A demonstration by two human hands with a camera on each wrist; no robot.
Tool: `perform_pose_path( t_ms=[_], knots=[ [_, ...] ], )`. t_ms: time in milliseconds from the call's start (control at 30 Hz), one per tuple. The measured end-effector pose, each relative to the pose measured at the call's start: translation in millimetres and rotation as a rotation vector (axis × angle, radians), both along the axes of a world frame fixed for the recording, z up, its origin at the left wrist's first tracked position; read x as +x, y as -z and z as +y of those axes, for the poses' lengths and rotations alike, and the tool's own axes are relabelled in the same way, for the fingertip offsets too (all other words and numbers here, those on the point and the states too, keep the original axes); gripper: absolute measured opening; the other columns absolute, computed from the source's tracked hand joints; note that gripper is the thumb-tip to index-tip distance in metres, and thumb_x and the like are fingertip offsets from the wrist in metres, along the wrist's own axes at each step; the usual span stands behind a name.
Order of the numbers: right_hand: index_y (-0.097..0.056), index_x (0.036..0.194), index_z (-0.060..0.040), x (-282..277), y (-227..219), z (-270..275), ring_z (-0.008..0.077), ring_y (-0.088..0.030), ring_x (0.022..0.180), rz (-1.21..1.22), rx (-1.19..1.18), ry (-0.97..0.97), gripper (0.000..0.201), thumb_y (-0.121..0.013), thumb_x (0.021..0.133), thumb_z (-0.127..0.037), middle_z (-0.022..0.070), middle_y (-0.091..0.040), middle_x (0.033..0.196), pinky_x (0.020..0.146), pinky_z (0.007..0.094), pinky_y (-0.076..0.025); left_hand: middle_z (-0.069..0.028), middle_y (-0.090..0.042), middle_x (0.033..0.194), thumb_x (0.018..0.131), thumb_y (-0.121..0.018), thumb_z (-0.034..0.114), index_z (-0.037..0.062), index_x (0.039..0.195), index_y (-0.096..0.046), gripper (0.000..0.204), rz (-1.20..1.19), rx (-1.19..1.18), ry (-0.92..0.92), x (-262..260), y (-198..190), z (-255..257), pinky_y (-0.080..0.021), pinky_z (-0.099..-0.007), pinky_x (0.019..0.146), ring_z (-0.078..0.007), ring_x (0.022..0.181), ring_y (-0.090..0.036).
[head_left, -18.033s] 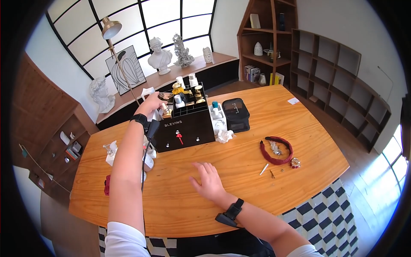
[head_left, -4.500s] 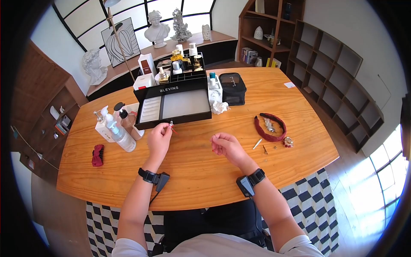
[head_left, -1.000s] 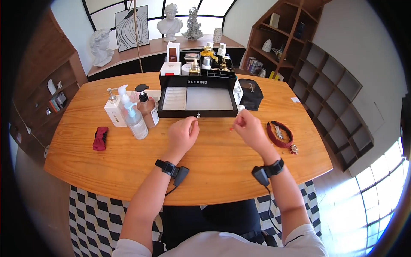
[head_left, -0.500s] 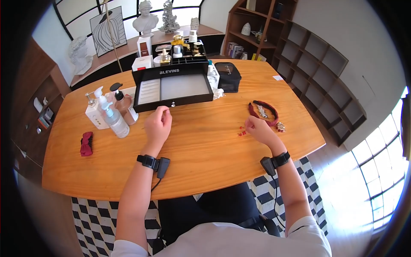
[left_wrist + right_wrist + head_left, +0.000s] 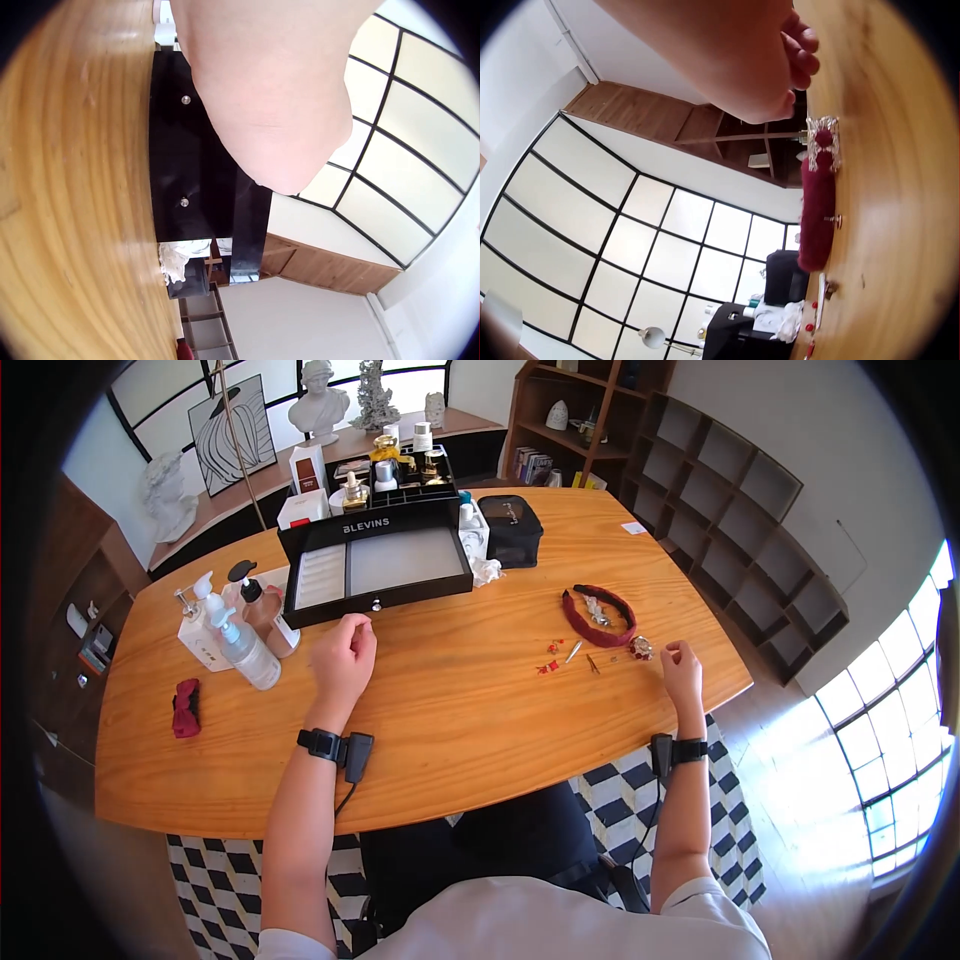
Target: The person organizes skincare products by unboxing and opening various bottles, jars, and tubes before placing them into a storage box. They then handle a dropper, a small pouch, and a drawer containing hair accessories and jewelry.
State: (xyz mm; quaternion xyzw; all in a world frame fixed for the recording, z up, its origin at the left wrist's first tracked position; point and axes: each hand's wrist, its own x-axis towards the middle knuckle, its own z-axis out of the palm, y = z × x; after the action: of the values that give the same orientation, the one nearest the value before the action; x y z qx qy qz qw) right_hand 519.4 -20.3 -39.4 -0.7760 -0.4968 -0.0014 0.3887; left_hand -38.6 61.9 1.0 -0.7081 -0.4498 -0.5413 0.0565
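In the head view the left hand (image 5: pixel 343 660) is just in front of the knob (image 5: pixel 376 604) of the pulled-out drawer (image 5: pixel 405 560); its fingers are curled in, and whether anything is inside them is hidden. The left wrist view shows mostly the heel of that hand (image 5: pixel 270 105). Over the table's right part is the right hand (image 5: pixel 682 670), fingers loosely curled, with nothing visible in them. Left of it lie a jewelled flower piece (image 5: pixel 641 648), a dark red headband (image 5: pixel 607 638), a white stick (image 5: pixel 573 651), a small clip (image 5: pixel 593 664) and red ornaments (image 5: pixel 548 668).
Bottles and boxes stand in the top of the black case (image 5: pixel 366 525). Pump bottles (image 5: pixel 247 651) stand left of it, near a red bow (image 5: pixel 186 708). Crumpled tissue (image 5: pixel 486 571) and a black mesh bag (image 5: pixel 510 532) are on its right.
Since 18 seconds ago the drawer has come open, and a red ornament has left its knob. Over the last second the right hand moved right, with red ornaments now lying on the table.
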Motion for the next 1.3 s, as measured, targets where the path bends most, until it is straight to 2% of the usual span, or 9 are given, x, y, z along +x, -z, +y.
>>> perform_pose_path(
  t_ms=[133, 233, 333, 533, 733, 833, 933, 1033, 1300],
  knots=[
    [-0.065, 0.122, -0.0026, 4.3, -7.4, 2.9, 0.0231, -0.065, 0.081, -0.052, -0.090, -0.140, 0.045, -0.075, 0.084, -0.023, 0.0135, -0.067, 0.095, 0.071, 0.0355, -0.053, -0.0064, -0.055, 0.058, 0.087, -0.067, 0.003, 0.0083, 0.089, -0.064, 0.006, -0.010, 0.000, 0.023, 1.1, 1.8, 1.7, -0.039, -0.0325, 0.047, -0.0215, 0.048, -0.054],
    [-0.066, 0.122, -0.0023, -9.3, -18.4, 3.6, 0.0271, -0.064, 0.091, 0.049, -0.081, -0.246, 0.051, -0.080, 0.077, -0.021, 0.0155, -0.066, 0.106, 0.082, 0.0375, -0.053, -0.0066, -0.057, 0.059, 0.087, -0.067, 0.003, 0.0086, 0.089, -0.064, 0.006, -0.021, -0.001, 0.011, -0.4, 2.2, 2.5, -0.040, -0.0322, 0.047, -0.0213, 0.049, -0.055],
    [-0.067, 0.118, -0.0019, -6.2, -12.3, 16.0, 0.0262, -0.065, 0.090, 0.026, -0.114, -0.333, 0.049, -0.081, 0.075, -0.018, 0.0145, -0.067, 0.100, 0.081, 0.0375, -0.053, -0.0067, -0.058, 0.060, 0.087, -0.067, 0.004, 0.0088, 0.089, -0.065, 0.006, -0.032, 0.004, -0.016, -0.5, 2.7, 2.4, -0.041, -0.0323, 0.048, -0.0214, 0.050, -0.057],
    [-0.068, 0.110, -0.0001, -22.4, -21.9, 8.3, 0.0208, -0.064, 0.078, 0.057, -0.205, -0.205, 0.038, -0.079, 0.077, -0.016, 0.0077, -0.067, 0.083, 0.073, 0.0339, -0.052, -0.0069, -0.059, 0.060, 0.087, -0.068, 0.006, 0.0093, 0.089, -0.066, 0.005, -0.038, 0.003, -0.054, -4.2, 2.3, 4.5, -0.042, -0.0331, 0.048, -0.0221, 0.051, -0.058],
    [-0.068, 0.108, -0.0032, -22.9, -16.5, 3.9, 0.0277, -0.067, 0.081, -0.022, -0.213, -0.140, 0.033, -0.075, 0.078, -0.014, 0.0140, -0.068, 0.086, 0.074, 0.0380, -0.053, -0.0068, -0.058, 0.059, 0.087, -0.068, 0.005, 0.0088, 0.089, -0.065, 0.005, -0.009, 0.001, -0.059, -4.6, 3.1, 4.6, -0.041, -0.0330, 0.047, -0.0219, 0.050, -0.057],
    [-0.069, 0.105, -0.0032, -38.7, -15.0, -2.3, 0.0286, -0.067, 0.086, -0.363, 0.042, -0.052, 0.026, -0.072, 0.080, -0.011, 0.0147, -0.068, 0.090, 0.076, 0.0391, -0.053, -0.0065, -0.057, 0.060, 0.088, -0.067, 0.004, 0.0082, 0.090, -0.065, 0.005, -0.002, 0.001, -0.047, -5.7, 5.0, 5.6, -0.040, -0.0318, 0.048, -0.0210, 0.050, -0.056],
    [-0.071, 0.103, -0.0032, -92.9, -41.1, 0.5, 0.0298, -0.066, 0.089, -0.197, 0.043, -0.199, 0.022, -0.071, 0.082, -0.009, 0.0145, -0.067, 0.093, 0.078, 0.0403, -0.053, -0.0065, -0.057, 0.060, 0.087, -0.067, 0.004, 0.0085, 0.090, -0.065, 0.005, -0.005, 0.005, -0.045, -5.9, 4.3, 5.7, -0.041, -0.0320, 0.048, -0.0214, 0.050, -0.056],
    [-0.072, 0.104, -0.0047, -138.2, -54.8, 9.3, 0.0308, -0.066, 0.089, -0.009, -0.144, -0.521, 0.023, -0.072, 0.082, -0.010, 0.0135, -0.068, 0.093, 0.078, 0.0414, -0.053, -0.0065, -0.057, 0.059, 0.087, -0.067, 0.005, 0.0094, 0.089, -0.065, 0.005, -0.004, 0.004, -0.049, -4.9, 4.9, 5.5, -0.041, -0.0330, 0.047, -0.0221, 0.050, -0.056],
    [-0.075, 0.099, -0.0083, -166.5, -37.4, 68.1, 0.0311, -0.069, 0.090, -0.324, -0.288, -0.593, 0.021, -0.071, 0.081, -0.016, 0.0123, -0.071, 0.093, 0.077, 0.0421, -0.054, -0.0059, -0.053, 0.056, 0.085, -0.068, 0.006, 0.0102, 0.087, -0.065, 0.005, -0.024, 0.037, -0.036, -3.3, 3.0, 4.1, -0.040, -0.0348, 0.046, -0.0233, 0.049, -0.055]
  ],
)
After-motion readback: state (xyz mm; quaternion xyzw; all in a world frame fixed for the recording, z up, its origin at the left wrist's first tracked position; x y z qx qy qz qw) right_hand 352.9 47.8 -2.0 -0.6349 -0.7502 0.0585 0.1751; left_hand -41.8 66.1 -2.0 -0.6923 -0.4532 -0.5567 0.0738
